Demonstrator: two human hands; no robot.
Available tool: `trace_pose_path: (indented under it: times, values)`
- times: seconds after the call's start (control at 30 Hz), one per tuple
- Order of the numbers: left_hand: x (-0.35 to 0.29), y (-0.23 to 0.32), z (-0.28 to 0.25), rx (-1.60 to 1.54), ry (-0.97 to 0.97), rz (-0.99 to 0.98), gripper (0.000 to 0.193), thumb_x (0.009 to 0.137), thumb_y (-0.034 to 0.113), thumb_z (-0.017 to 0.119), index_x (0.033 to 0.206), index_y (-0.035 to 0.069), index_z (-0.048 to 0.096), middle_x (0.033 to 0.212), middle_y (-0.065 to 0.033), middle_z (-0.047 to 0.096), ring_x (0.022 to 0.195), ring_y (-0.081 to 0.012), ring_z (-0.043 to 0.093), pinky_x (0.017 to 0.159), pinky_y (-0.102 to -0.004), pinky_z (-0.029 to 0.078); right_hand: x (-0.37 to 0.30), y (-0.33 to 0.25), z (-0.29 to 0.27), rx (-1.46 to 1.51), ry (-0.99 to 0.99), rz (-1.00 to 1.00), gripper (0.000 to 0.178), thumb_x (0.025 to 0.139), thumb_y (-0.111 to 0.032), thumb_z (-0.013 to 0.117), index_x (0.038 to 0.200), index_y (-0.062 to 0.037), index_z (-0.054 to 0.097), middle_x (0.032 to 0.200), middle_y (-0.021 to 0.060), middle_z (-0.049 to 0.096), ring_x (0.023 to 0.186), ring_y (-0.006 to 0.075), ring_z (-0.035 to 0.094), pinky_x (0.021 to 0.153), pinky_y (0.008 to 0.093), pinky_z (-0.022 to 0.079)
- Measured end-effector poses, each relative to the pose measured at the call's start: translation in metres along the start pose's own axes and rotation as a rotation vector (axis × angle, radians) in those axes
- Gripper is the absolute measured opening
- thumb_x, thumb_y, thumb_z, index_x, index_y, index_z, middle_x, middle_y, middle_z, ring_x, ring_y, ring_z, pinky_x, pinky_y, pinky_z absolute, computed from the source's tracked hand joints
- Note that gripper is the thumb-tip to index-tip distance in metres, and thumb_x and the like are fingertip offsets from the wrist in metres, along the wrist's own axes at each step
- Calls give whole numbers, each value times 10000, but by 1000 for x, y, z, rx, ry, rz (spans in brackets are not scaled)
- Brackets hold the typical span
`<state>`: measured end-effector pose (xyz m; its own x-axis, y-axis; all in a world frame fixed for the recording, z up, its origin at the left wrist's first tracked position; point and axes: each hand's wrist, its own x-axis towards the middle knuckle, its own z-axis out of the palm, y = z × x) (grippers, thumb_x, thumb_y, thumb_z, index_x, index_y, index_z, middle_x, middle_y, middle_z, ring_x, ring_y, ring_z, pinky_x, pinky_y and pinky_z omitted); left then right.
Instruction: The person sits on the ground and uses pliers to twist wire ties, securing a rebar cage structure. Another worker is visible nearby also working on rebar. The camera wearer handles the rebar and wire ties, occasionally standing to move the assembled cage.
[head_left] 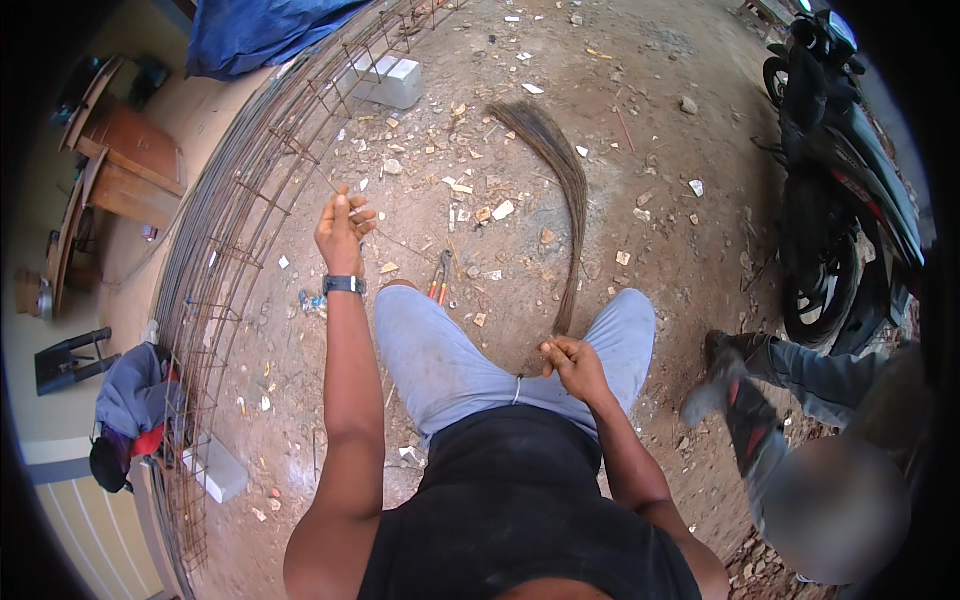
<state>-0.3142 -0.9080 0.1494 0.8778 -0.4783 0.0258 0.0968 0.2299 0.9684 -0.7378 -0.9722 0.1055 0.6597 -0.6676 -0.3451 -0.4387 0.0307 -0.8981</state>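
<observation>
My left hand (345, 228), with a dark watch (343, 284) on its wrist, reaches forward beside the rebar cage (268, 195). Its thumb and finger are pinched on what looks like a thin tie wire (400, 243), while the other fingers stick out. Over my lap, my right hand (576, 366) is closed in a pinch; whatever it may hold is too small to make out. Pincers (441, 276) with red-orange handles lie on the ground by my knee. A long broom of thin bristles (572, 200) curves across the dirt, its narrow end near my right hand.
White blocks (390, 82) sit by the cage. Broken tile pieces (503, 210) litter the dirt. On the right are a parked motorcycle (845, 190) and another person (800, 400); a second person (135, 400) is beyond the cage. A blue tarp (260, 35) lies far left, near wooden furniture (130, 165).
</observation>
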Motion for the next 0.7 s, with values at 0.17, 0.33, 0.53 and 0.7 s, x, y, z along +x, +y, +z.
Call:
trace_pose_path:
  times: [0.17, 0.33, 0.53, 0.7]
  values:
    - [-37, -37, 10, -99, -70, -78, 355, 1016, 178, 577, 1331, 16, 546, 976, -84, 678, 766, -152, 709, 598, -241, 603, -3, -7, 3, 180, 72, -26, 240, 1012, -193, 584, 1125, -13, 696, 625, 9, 593, 590, 77, 533, 583, 266, 437]
    - [-35, -27, 10, -123, -72, -22, 366, 992, 152, 619, 1317, 1, 542, 1019, -122, 679, 753, -160, 715, 587, -237, 605, -9, 0, -5, 151, -172, 33, 295, 1016, -195, 585, 1232, -14, 672, 626, -13, 575, 594, 68, 517, 592, 250, 425]
    - [-30, -24, 16, -123, -99, 5, 393, 985, 190, 637, 1316, 2, 543, 1065, -142, 685, 753, -165, 718, 578, -241, 596, -20, -6, 7, 235, -275, 133, 307, 1015, -217, 591, 1264, -55, 668, 610, -20, 578, 564, 40, 429, 542, 234, 346]
    - [-40, -21, 25, -82, -302, -115, 410, 997, 195, 613, 1364, 39, 515, 1065, -124, 695, 821, -184, 729, 641, -267, 610, -17, 2, -1, 335, -132, 183, 297, 1011, -216, 595, 1262, -73, 667, 621, -7, 605, 522, 32, 411, 487, 225, 307]
